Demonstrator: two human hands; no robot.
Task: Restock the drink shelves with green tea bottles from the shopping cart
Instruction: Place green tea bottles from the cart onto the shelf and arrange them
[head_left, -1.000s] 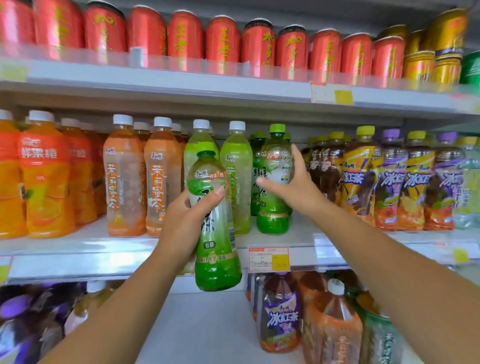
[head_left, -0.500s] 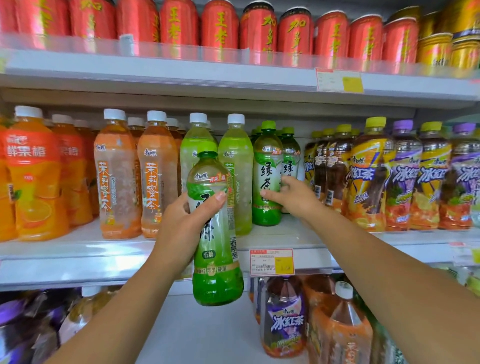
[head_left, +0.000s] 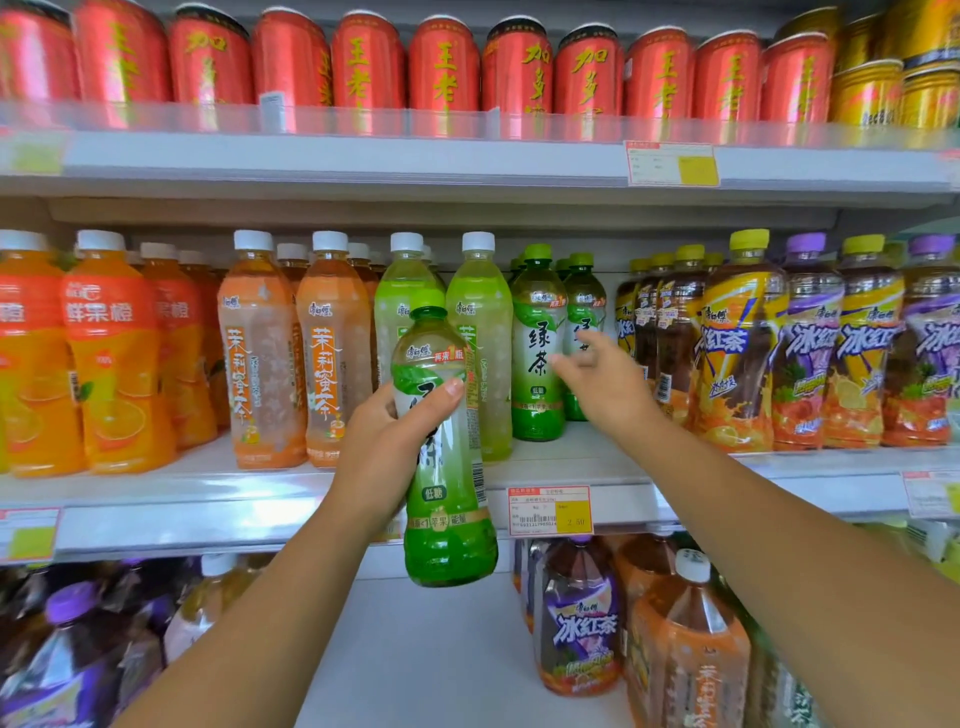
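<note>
My left hand (head_left: 387, 457) clamped round green tea bottle (head_left: 445, 457), upright; my right hand (head_left: 605, 384) empty, fingers spread, beside shelved green tea bottles (head_left: 537, 348).

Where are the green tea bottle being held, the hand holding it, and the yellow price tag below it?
held green tea bottle (head_left: 449, 540): head view, lower green body.
left hand (head_left: 387, 447): head view, back of hand.
price tag (head_left: 549, 510): head view, centre of the label on the shelf edge.

held bottle (head_left: 445, 467) sits in front of the middle shelf (head_left: 260, 514), cans (head_left: 441, 67) up top, big bottles (head_left: 579, 618) on the lower shelf, right.
</note>
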